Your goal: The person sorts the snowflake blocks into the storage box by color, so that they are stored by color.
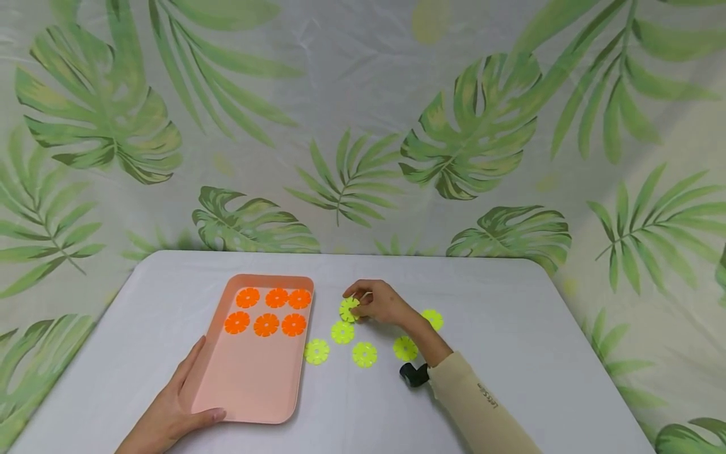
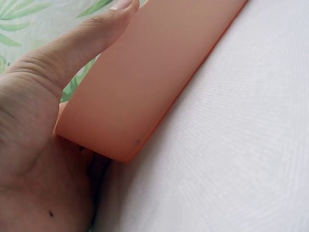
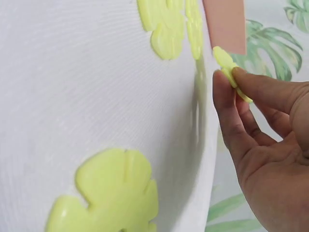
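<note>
A pink rectangular tray [image 1: 246,384] lies on the table left of centre. Its near left corner is gripped by my left hand [image 1: 170,403], with the thumb along the near side and the fingers along the left side; the left wrist view shows the tray's outer wall [image 2: 140,77] against the palm. Several orange notched plastic discs [image 1: 266,325] lie in two rows in the far half of the tray. Right of it, my right hand [image 1: 381,304] pinches a yellow-green notched disc [image 3: 224,60] between thumb and fingers, above the table.
More yellow-green discs [image 1: 364,354] lie scattered on the white table [image 1: 499,328], near the tray's right side and around the right forearm. Under that forearm shows a small black object [image 1: 413,374], part of it hidden. A leaf-patterned cloth [image 1: 363,94] hangs behind the table.
</note>
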`<state>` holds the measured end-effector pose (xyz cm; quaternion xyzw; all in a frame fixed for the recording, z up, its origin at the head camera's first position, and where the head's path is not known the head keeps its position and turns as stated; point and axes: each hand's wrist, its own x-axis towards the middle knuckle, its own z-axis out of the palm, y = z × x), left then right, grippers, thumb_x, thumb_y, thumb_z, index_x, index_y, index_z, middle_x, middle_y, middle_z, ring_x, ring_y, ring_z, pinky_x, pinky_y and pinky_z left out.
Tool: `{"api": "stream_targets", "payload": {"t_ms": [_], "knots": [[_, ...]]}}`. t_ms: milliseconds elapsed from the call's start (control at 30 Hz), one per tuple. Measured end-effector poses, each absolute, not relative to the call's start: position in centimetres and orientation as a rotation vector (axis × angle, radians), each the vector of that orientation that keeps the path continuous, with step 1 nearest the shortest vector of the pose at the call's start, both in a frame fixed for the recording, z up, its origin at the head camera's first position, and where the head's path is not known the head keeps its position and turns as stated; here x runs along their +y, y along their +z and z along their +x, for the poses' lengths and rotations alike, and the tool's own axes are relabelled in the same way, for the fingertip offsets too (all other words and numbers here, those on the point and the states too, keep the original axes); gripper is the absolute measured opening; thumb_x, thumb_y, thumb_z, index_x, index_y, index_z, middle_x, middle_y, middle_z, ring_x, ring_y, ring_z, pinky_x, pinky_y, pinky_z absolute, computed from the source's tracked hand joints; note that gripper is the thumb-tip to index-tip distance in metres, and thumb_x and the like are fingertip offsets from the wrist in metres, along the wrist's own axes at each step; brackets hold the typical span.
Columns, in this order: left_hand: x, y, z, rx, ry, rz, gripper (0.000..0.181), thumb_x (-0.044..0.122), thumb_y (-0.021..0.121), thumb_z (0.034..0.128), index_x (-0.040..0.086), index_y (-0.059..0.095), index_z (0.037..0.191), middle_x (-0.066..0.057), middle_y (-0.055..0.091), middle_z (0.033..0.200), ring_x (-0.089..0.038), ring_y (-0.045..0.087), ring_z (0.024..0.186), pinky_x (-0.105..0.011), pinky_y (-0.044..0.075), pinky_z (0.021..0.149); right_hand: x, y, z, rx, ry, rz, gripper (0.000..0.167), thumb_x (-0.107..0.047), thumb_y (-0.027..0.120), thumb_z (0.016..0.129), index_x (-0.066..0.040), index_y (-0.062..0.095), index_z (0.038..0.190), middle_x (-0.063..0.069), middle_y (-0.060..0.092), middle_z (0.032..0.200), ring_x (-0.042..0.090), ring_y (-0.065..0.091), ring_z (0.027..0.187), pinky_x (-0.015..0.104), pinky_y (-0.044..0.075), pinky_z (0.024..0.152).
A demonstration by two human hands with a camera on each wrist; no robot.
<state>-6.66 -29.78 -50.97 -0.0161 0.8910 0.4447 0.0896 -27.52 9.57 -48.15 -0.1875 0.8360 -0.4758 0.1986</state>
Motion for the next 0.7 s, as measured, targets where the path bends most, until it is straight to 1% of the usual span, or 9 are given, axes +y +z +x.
{"api": "stream_targets", "payload": {"t_ms": [200, 467, 533, 700], "knots": [[-29.8, -50.9, -6.7, 2.662, 1.303, -0.053, 0.120, 0.032, 0.084, 0.0868, 0.049, -0.006, 0.164, -0.013, 0.014, 0.175, 0.025, 0.021, 0.120, -0.010, 0.032, 0.089, 8.9, -47.6, -27.5, 2.320, -1.355, -0.547, 0.028, -0.001, 0.078, 0.091, -0.010, 0.074, 0.118, 0.012, 0.064, 0.108, 0.017, 0.068, 0.080, 0.033, 0.063, 0.074], [-29.8, -51.0, -6.7, 2.648, 1.315, -0.061, 0.120, 0.031, 0.084, 0.0869, 0.050, -0.006, 0.164, -0.014, 0.013, 0.175, 0.024, 0.021, 0.121, -0.009, 0.032, 0.089, 7.8, -46.5, -27.1, 2.256, -1.399, -0.575, 0.030, 0.003, 0.075, 0.092, -0.004, 0.072, 0.120, 0.015, 0.064, 0.107, 0.022, 0.072, 0.082, 0.040, 0.064, 0.078], [-29.8, -51.0, -6.7, 2.644, 1.323, -0.060, 0.120, 0.031, 0.084, 0.0870, 0.050, -0.006, 0.164, -0.014, 0.013, 0.175, 0.024, 0.021, 0.120, -0.009, 0.032, 0.089, 7.5, -46.2, -27.0, 2.248, -1.406, -0.586, 0.030, 0.003, 0.075, 0.092, -0.004, 0.071, 0.121, 0.016, 0.064, 0.107, 0.024, 0.073, 0.083, 0.042, 0.064, 0.079], [-29.8, -51.0, -6.8, 2.644, 1.299, -0.072, 0.120, 0.032, 0.084, 0.0871, 0.049, -0.006, 0.165, -0.013, 0.013, 0.175, 0.021, 0.023, 0.121, -0.012, 0.034, 0.089, 6.7, -45.7, -26.6, 2.222, -1.429, -0.618, 0.031, 0.003, 0.074, 0.092, -0.002, 0.070, 0.123, 0.016, 0.065, 0.105, 0.032, 0.075, 0.087, 0.046, 0.063, 0.082]]}}
